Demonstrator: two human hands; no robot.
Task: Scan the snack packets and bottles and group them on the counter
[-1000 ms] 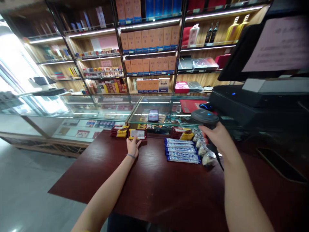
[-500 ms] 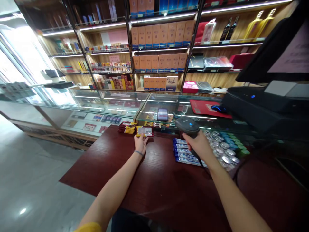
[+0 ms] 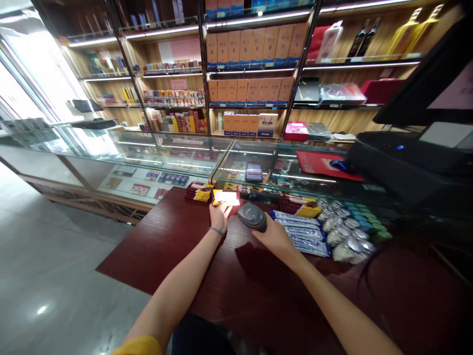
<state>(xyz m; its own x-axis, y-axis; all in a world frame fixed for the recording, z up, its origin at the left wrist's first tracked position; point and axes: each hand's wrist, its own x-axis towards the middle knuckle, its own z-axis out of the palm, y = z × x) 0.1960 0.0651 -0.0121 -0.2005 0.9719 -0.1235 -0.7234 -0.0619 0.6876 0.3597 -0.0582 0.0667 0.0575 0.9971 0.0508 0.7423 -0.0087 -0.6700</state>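
Observation:
My left hand is closed on a red and yellow snack packet, whose pale label is brightly lit. Just left of it lies a stack of similar packets. My right hand grips a dark barcode scanner, its head toward the lit packet and a short gap from it. Beyond the right hand are blue and white long packets in a row. Another pile of red and yellow packets lies behind those.
Small silver-lidded jars and green-topped containers stand at the right of the dark red counter. A glass display case runs behind, with a small screen device and a red mat there. A black monitor looms at right.
The scanner has moved left and down, close to the packet in my left hand, and its light now falls on the label. The pile behind the long packets has come into view.

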